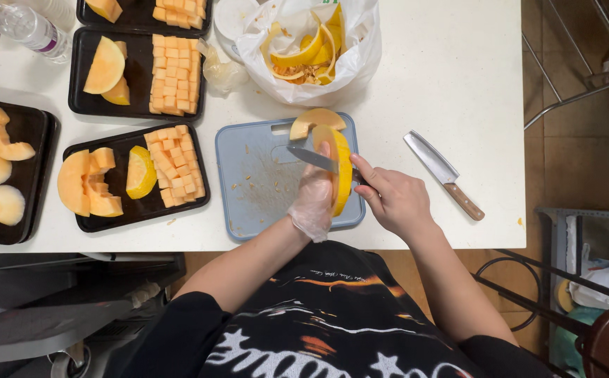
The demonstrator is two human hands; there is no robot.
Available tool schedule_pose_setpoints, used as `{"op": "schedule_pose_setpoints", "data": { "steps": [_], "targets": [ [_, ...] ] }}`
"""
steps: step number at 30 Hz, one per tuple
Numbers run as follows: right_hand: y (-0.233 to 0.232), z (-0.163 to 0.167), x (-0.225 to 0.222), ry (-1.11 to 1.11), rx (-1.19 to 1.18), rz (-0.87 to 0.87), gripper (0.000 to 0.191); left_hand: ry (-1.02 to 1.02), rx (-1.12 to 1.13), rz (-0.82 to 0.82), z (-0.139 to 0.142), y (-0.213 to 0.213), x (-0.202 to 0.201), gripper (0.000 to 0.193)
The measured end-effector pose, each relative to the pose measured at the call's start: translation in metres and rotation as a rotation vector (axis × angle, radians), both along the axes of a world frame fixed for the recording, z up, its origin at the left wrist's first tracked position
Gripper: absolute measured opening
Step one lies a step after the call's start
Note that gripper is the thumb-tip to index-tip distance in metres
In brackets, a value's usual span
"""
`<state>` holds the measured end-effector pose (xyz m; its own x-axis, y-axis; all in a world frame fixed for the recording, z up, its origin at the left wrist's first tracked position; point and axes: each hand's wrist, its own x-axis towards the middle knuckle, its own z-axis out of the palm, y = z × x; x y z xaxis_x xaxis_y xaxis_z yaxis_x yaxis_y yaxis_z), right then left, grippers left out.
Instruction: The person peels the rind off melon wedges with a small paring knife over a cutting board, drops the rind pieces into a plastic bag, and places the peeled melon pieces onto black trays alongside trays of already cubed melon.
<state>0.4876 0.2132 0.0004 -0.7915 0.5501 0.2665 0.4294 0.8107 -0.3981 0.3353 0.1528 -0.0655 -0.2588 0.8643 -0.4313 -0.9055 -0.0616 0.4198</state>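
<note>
Melon wedge (341, 171) stands on edge at the right side of the blue cutting board (255, 189), in the middle of the frame. The left hand (313, 199), in a thin clear glove, is curled about the wedge's near side and steadies it. The right hand (394, 199), bare, is closed on the handle of a knife (311, 157) whose blade lies across the wedge, pointing left. A second slice (313, 120) lies at the board's top edge.

Around them, largest first: the white table (458, 77) fills the upper frame. Black trays (136, 77) at the left hold peeled wedges and rows of cubed melon. A white bag (357, 59) at top centre holds rinds and seeds. A cleaver (443, 173) with a wooden handle lies right of the board, apart from the right hand. A clear bottle (28, 28) lies at upper left. Seeds speckle the board. Brown floor tiles (577, 154) and metal frames show at the right.
</note>
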Motion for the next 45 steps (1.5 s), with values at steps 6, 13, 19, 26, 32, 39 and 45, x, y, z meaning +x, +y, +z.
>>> {"op": "schedule_pose_setpoints", "data": {
  "steps": [6,13,19,26,32,39,45],
  "targets": [
    [0.005,0.002,0.001,-0.045,-0.042,-0.023,0.052,0.137,-0.048,-0.05,-0.005,-0.003,-0.007,0.044],
    [0.007,-0.003,-0.003,-0.072,-0.186,-0.019,0.051,0.128,-0.064,-0.069,-0.01,-0.012,-0.001,0.039],
    [0.015,-0.004,-0.005,-0.1,-0.2,-0.015,0.054,0.245,0.001,-0.145,-0.008,-0.019,0.008,0.042],
    [0.014,-0.001,-0.004,-0.15,-0.119,0.0,0.051,0.261,0.024,-0.35,-0.02,0.001,-0.021,0.049],
    [0.009,-0.003,-0.008,-0.208,-0.036,0.014,0.056,0.203,-0.034,-0.259,-0.023,0.016,-0.021,0.052],
    [0.018,-0.004,-0.007,-0.158,-0.059,0.003,0.057,0.472,0.096,-0.209,-0.036,0.005,-0.007,0.047],
    [0.021,-0.004,-0.004,-0.16,-0.234,0.019,0.053,0.674,0.181,-0.211,-0.053,0.0,-0.02,0.051]
  ]
}}
